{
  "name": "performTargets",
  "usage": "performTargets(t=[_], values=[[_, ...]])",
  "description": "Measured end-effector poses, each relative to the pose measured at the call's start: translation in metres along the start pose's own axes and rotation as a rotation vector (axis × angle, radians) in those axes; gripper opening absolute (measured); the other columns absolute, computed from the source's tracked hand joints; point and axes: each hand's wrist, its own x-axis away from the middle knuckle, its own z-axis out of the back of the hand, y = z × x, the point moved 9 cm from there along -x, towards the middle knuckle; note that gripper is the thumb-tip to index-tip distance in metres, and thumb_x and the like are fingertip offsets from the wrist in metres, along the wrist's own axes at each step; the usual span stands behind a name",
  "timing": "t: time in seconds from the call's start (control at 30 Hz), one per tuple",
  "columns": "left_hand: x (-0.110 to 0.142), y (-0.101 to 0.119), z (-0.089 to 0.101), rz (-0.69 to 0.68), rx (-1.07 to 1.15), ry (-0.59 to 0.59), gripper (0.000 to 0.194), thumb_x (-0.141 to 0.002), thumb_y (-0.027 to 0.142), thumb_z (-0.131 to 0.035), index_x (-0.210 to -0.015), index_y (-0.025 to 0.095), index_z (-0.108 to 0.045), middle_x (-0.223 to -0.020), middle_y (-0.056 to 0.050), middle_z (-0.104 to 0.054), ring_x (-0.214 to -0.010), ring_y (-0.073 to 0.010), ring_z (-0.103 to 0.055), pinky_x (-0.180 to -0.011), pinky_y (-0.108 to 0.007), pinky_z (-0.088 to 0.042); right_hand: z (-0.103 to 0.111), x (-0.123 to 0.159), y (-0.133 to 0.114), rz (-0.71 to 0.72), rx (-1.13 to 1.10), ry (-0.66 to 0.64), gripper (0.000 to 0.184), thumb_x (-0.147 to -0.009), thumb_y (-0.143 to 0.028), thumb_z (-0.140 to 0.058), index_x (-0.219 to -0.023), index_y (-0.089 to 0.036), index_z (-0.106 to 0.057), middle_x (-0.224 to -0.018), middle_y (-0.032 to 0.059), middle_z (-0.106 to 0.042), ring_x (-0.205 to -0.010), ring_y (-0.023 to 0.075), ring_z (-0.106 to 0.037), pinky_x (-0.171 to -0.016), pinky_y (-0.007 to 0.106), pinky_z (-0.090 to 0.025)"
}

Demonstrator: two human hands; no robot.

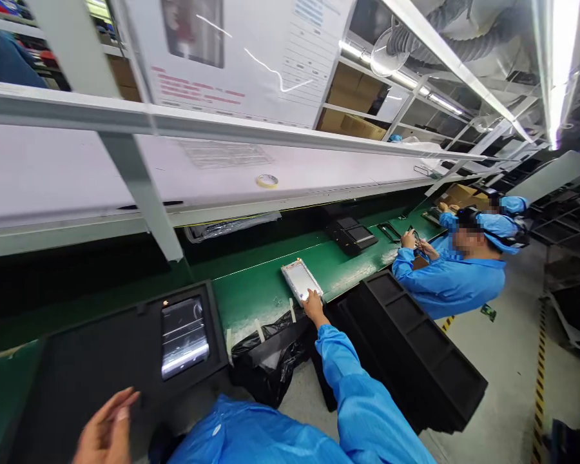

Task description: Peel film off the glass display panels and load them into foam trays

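My right hand [314, 308] is resting on the lower edge of a silver-framed screen panel [300, 280], fingers pressed together; I cannot tell whether they are pinching it. The panel is lying on a green conveyor belt [256, 299]. My left hand [107, 428] is hanging empty, fingers loosely apart, over a black foam tray [77, 386] holding another screen [184, 338]. A black plastic bag [270, 357] is bulging beside my right forearm, a ribbed black tray [406, 348] is lying against the belt's near edge, and a co-worker in a blue smock [449, 287] is handling something further along.

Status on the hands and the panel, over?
Right hand on near edge of silver-framed screen, on green belt. Left hand open by black tray holding another screen.
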Motion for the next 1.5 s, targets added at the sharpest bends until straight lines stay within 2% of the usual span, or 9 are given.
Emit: performTargets(t=[0.13, 0.27, 0.5, 0.77, 0.93, 1.07, 1.17, 1.3, 1.5], values=[[0.079, 0.024, -0.138, 0.013, 0.080, -0.395, 0.053, -0.072, 0.072, -0.069, -0.108, 0.032, -0.073, -0.108, -0.007, -0.081, -0.114, -0.0367, -0.071, -0.104, -0.045, -0.056, -0.005, -0.041, 0.016, 0.089, 0.111, -0.108, 0.079, -0.085, -0.028, -0.070, -0.155, -0.009, -0.039, -0.164, 0.0285, -0.029, -0.155, 0.0374, -0.024, -0.124, 0.044, -0.018], [0.121, 0.021, -0.202, -0.027, 0.053, -0.613, 0.040, -0.076, 0.064, -0.072, -0.103, 0.036, -0.081, -0.114, -0.007, -0.081, -0.109, -0.0360, -0.074, -0.096, -0.041, -0.060, -0.023, -0.056, 0.009, 0.099, 0.207, -0.200, 0.075, -0.085, -0.025, -0.068, -0.153, -0.008, -0.041, -0.162, 0.0355, -0.025, -0.154, 0.0454, -0.021, -0.120, 0.057, -0.020], [0.136, 0.019, -0.231, -0.003, 0.045, -0.574, 0.039, -0.077, 0.066, -0.069, -0.102, 0.039, -0.080, -0.113, -0.006, -0.081, -0.110, -0.0369, -0.073, -0.098, -0.044, -0.059, -0.033, -0.064, -0.001, 0.043, 0.314, -0.287, 0.091, -0.079, -0.023, -0.074, -0.158, -0.005, -0.032, -0.160, 0.0406, -0.023, -0.150, 0.0536, -0.025, -0.112, 0.068, -0.028], [0.146, 0.025, -0.254, 0.003, 0.017, -0.615, 0.045, -0.073, 0.071, -0.066, -0.099, 0.036, -0.078, -0.110, -0.006, -0.082, -0.108, -0.0382, -0.074, -0.094, -0.043, -0.060, -0.032, -0.046, -0.024, 0.073, 0.367, -0.242, 0.084, -0.087, -0.019, -0.062, -0.159, 0.002, -0.024, -0.156, 0.0466, -0.024, -0.147, 0.0548, -0.032, -0.104, 0.075, -0.035], [0.144, 0.020, -0.253, 0.018, 0.039, -0.659, 0.046, -0.073, 0.071, -0.068, -0.102, 0.036, -0.077, -0.114, -0.006, -0.081, -0.112, -0.0379, -0.072, -0.098, -0.045, -0.057, 0.009, -0.038, -0.026, 0.165, 0.312, -0.141, 0.070, -0.092, -0.015, -0.049, -0.155, 0.007, -0.029, -0.146, 0.0459, -0.042, -0.136, 0.0435, -0.053, -0.106, 0.059, -0.045], [0.138, 0.014, -0.267, 0.110, 0.164, -0.693, 0.059, -0.064, 0.074, -0.076, -0.100, 0.028, -0.077, -0.110, -0.013, -0.080, -0.107, -0.0393, -0.073, -0.098, -0.050, -0.056, 0.062, -0.028, -0.016, 0.221, 0.258, -0.067, 0.059, -0.095, -0.009, -0.036, -0.153, 0.001, -0.038, -0.122, 0.0323, -0.069, -0.116, 0.0297, -0.070, -0.097, 0.039, -0.052], [0.134, 0.016, -0.297, 0.279, 0.362, -0.741, 0.073, -0.059, 0.072, -0.083, -0.110, 0.021, -0.074, -0.123, -0.019, -0.074, -0.115, -0.0391, -0.069, -0.103, -0.052, -0.053, 0.080, 0.008, -0.023, 0.268, 0.200, -0.041, 0.056, -0.098, -0.009, -0.031, -0.153, -0.008, -0.042, -0.114, 0.0231, -0.075, -0.110, 0.0264, -0.072, -0.094, 0.035, -0.053], [0.136, 0.036, -0.341, 0.542, 0.630, -0.763, 0.073, -0.075, 0.059, -0.080, -0.136, 0.024, -0.058, -0.152, -0.021, -0.054, -0.135, -0.0378, -0.057, -0.111, -0.055, -0.046, 0.050, 0.103, -0.060, 0.503, 0.033, 0.001, 0.059, -0.094, -0.006, -0.036, -0.152, -0.012, -0.044, -0.129, 0.0216, -0.070, -0.112, 0.0263, -0.071, -0.094, 0.035, -0.054], [0.146, 0.068, -0.351, 0.540, 0.634, -0.773, 0.043, -0.087, 0.038, -0.068, -0.127, 0.025, -0.061, -0.121, -0.009, -0.076, -0.123, -0.0308, -0.067, -0.102, -0.040, -0.056, 0.025, 0.219, -0.097, 0.941, -0.181, 0.065, 0.064, -0.091, -0.043, -0.065, -0.146, -0.016, -0.048, -0.140, 0.0209, -0.061, -0.118, 0.0377, -0.060, -0.096, 0.054, -0.054]])
